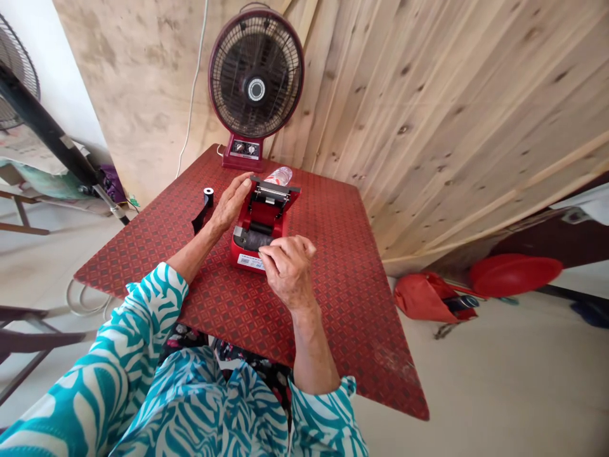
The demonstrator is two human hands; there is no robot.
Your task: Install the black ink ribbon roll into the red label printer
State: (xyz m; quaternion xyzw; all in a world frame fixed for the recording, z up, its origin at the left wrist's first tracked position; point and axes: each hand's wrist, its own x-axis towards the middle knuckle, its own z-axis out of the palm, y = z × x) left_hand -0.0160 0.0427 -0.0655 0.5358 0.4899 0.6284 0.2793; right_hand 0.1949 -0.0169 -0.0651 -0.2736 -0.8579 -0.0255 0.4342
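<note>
Red receipt printer (pixel 262 219) at centre of the surface (pixel 333 311), its upper section raised. Long axis runs from the near end at lower centre away toward upper centre, leaning slightly right.

Right hand (pixel 288 270) is the nearer to the camera, curled over the near end; fingers (pixel 273 252) bent down onto the dark grey section. Whether they grip anything: cannot tell. Left hand (pixel 231 202) at the printer's far left side, partly open, fingertips (pixel 247 182) at or just beside the raised section. No firm grip visible.

Black roll with white core (pixel 208 197) stands upright just left of the printer, closer to the left hand than the right; black strip (pixel 198 221) hangs from it to the surface. Left forearm (pixel 193 244) passes just below the roll.

Clear plastic bottle (pixel 278 176) lies behind the printer. White label (pixel 250 261) on the printer's near face. Red desk fan (pixel 255 76) stands beyond, upper centre, its control base at the surface's far edge. Red bag (pixel 425 295) on the floor, right of the surface.
</note>
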